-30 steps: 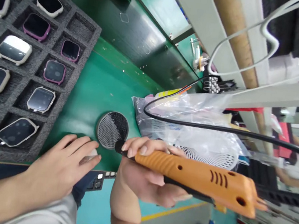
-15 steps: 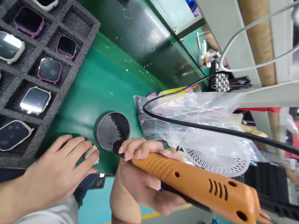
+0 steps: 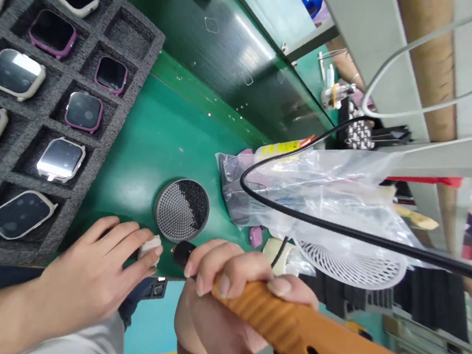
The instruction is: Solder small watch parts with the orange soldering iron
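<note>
My left hand (image 3: 94, 274) rests on the green mat (image 3: 157, 142) and pinches a small white watch case (image 3: 151, 245) between thumb and fingertips. My right hand (image 3: 227, 299) is wrapped round an orange electric screwdriver (image 3: 325, 353), whose black tip (image 3: 182, 251) points at the watch case from the right, almost touching it. A round grey dish of tiny black screws (image 3: 181, 209) sits just behind the tip. A black cable (image 3: 342, 230) runs from the tool off to the right.
A dark foam tray (image 3: 123, 38) at the left holds several smartwatch bodies, white and pink, in separate cells. A crumpled clear plastic bag (image 3: 323, 183) and a white fan grille (image 3: 350, 266) lie to the right. A metal frame and white cables rise behind.
The screwdriver has swung nearer the camera and its tip has dropped from beside the screw dish to the watch case. My left hand has barely moved.
</note>
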Demonstrator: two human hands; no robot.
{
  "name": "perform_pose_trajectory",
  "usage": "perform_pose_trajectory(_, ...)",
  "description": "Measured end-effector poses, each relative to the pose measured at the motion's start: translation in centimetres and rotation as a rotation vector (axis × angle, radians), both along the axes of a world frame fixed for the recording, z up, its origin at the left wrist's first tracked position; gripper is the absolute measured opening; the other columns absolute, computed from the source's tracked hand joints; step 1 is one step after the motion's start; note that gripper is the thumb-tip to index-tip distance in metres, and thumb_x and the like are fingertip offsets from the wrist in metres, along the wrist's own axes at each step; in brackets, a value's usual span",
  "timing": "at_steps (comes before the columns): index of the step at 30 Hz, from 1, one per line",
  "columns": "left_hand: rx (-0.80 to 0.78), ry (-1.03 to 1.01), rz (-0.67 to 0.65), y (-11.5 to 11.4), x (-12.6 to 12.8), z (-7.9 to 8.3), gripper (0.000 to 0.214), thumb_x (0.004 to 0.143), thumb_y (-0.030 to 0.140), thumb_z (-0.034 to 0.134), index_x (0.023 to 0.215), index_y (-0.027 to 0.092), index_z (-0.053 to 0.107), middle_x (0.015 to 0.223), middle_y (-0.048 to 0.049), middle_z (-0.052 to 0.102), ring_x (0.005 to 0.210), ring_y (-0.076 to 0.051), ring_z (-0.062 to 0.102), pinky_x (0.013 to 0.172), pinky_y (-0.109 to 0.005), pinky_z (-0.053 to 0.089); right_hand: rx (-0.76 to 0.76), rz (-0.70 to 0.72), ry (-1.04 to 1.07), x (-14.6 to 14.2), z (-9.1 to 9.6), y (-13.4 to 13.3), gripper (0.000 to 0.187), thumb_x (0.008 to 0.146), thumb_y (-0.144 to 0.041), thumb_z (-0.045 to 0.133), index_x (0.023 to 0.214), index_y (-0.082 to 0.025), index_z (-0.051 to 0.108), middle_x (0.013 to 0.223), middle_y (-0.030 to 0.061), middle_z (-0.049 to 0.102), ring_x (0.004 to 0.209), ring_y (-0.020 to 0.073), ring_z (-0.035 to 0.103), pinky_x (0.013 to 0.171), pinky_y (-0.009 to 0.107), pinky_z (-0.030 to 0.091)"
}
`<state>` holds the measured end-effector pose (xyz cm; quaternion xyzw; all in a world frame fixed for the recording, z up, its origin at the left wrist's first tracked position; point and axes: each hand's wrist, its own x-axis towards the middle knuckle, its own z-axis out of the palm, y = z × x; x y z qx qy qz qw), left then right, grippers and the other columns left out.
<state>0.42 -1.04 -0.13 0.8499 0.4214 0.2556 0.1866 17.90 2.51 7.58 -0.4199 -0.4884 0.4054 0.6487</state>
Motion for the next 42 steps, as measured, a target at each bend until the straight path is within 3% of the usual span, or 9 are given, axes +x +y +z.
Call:
perform_pose_trajectory(7,-0.027,-0.016,-0.002,0.0,0.0,0.0,0.027,0.103,0.026,0.062,0.128,0.020,0.071,0.130,-0.0087,0.071,0.117,-0.031,0.061,0.103,-0.053,0.043,-0.044,0.012,-0.008,-0.4,-1.1,-0.3,0.065,0.098,-0.082,0.026,0.118,-0.029,0.057,0.079,-0.0031,0.056,0.061,0.0154,0.058,0.054,0.038,0.052)
perform_pose_trajectory(11,-0.054,-0.007,-0.007,-0.2,-0.1,-0.1,0.030,0.102,0.025,0.063,0.131,0.021,0.069,0.134,-0.0082,0.069,0.120,-0.031,0.060,0.105,-0.054,0.042,-0.016,0.006,0.019,-0.6,-1.3,-0.3,0.066,0.100,-0.080,0.021,0.117,-0.027,0.057,0.079,-0.0029,0.057,0.060,0.0149,0.058,0.054,0.037,0.051)
perform_pose_trajectory(19,-0.068,0.003,-0.012,-0.3,0.0,-0.2,0.037,0.097,0.025,0.068,0.135,0.021,0.067,0.136,-0.0079,0.068,0.122,-0.031,0.059,0.107,-0.053,0.040,-0.041,0.050,-0.056,-0.7,-1.4,-0.3,0.027,0.105,-0.053,0.045,0.116,-0.032,0.057,0.074,-0.0065,0.056,0.058,0.0161,0.061,0.054,0.037,0.053)
perform_pose_trajectory(23,-0.078,0.012,-0.017,-0.2,0.0,-0.2,0.037,0.097,0.026,0.068,0.134,0.022,0.067,0.136,-0.0080,0.067,0.122,-0.031,0.058,0.107,-0.052,0.040,-0.049,0.014,-0.102,-1.3,-1.6,-0.4,0.023,0.105,-0.050,0.043,0.115,-0.037,0.059,0.069,-0.0066,0.051,0.052,0.0165,0.055,0.050,0.036,0.049)
perform_pose_trajectory(28,-0.084,0.009,-0.013,0.0,-0.1,0.0,0.035,0.099,0.026,0.066,0.134,0.021,0.068,0.132,-0.0083,0.069,0.121,-0.030,0.058,0.106,-0.051,0.040,-0.006,0.054,-0.115,-1.4,-1.7,-0.4,0.023,0.105,-0.036,0.041,0.113,-0.034,0.062,0.071,-0.0048,0.057,0.052,0.0166,0.056,0.052,0.037,0.050)
perform_pose_trajectory(31,-0.069,0.001,-0.013,0.2,0.0,0.2,0.034,0.098,0.024,0.065,0.132,0.020,0.068,0.129,-0.0089,0.069,0.119,-0.030,0.058,0.104,-0.050,0.041,-0.045,0.096,-0.080,-1.3,-1.6,-0.2,0.023,0.104,-0.046,0.047,0.115,-0.032,0.061,0.075,-0.0046,0.060,0.059,0.0173,0.060,0.056,0.039,0.054)
perform_pose_trajectory(37,-0.052,0.037,-0.015,0.3,-0.1,0.7,0.027,0.100,0.025,0.064,0.127,0.020,0.069,0.128,-0.0101,0.069,0.118,-0.031,0.059,0.102,-0.051,0.044,0.016,0.096,0.039,-1.3,-2.2,-0.4,0.070,0.095,-0.086,0.027,0.120,-0.029,0.059,0.081,-0.0022,0.059,0.063,0.0169,0.058,0.056,0.040,0.052)
perform_pose_trajectory(40,-0.046,0.050,-0.028,0.4,-0.4,0.6,0.029,0.099,0.022,0.066,0.128,0.023,0.069,0.132,-0.0101,0.068,0.118,-0.031,0.059,0.099,-0.051,0.046,0.033,0.060,0.046,-0.3,-2.3,-0.6,0.070,0.095,-0.085,0.028,0.118,-0.028,0.060,0.081,-0.0019,0.059,0.061,0.0166,0.058,0.055,0.040,0.052)
perform_pose_trajectory(42,-0.065,-0.009,-0.022,0.4,-0.3,0.5,0.032,0.096,0.016,0.068,0.127,0.025,0.070,0.133,-0.0102,0.068,0.122,-0.032,0.059,0.101,-0.054,0.046,0.074,0.025,0.019,0.7,-2.4,-0.6,0.063,0.094,-0.083,0.038,0.115,-0.029,0.062,0.080,-0.0026,0.060,0.059,0.0166,0.058,0.053,0.039,0.052)
